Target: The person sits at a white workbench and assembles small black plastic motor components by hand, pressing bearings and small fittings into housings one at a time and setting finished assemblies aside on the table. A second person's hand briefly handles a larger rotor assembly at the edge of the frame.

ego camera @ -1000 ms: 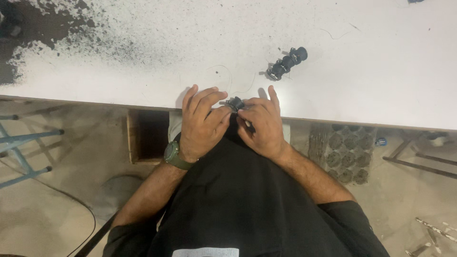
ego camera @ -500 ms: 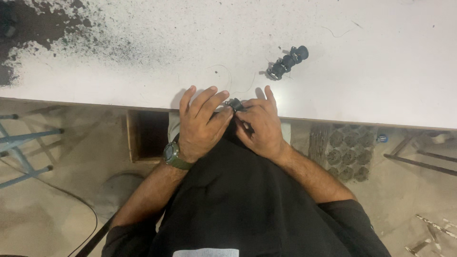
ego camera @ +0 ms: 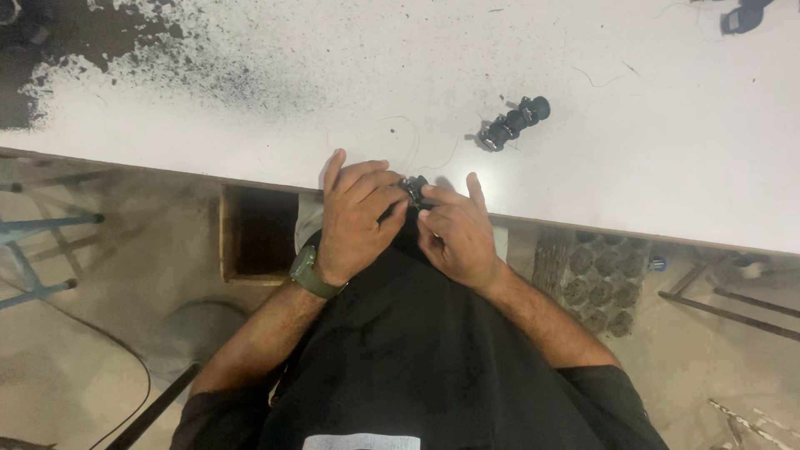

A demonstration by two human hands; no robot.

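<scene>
My left hand (ego camera: 354, 221), with a green watch on its wrist, and my right hand (ego camera: 454, 229) meet at the near edge of a white table (ego camera: 250, 108). Together they pinch a small dark part (ego camera: 414, 188), mostly hidden by the fingers. A thin wire (ego camera: 417, 146) curls on the tabletop just beyond the hands. Farther right on the table lies a black cylindrical assembly (ego camera: 514, 122), apart from both hands.
Black powder stains (ego camera: 108, 58) cover the table's far left. A dark object (ego camera: 746, 17) lies at the far right corner. Below the table are a wooden box (ego camera: 254, 233), a blue metal frame (ego camera: 33, 250), a grey egg-style tray (ego camera: 596, 283) and metal bars (ego camera: 733, 304).
Both hands stay at the table edge on the small part. The fingers have shifted slightly; the right hand's fingers have curled in closer to the part.
</scene>
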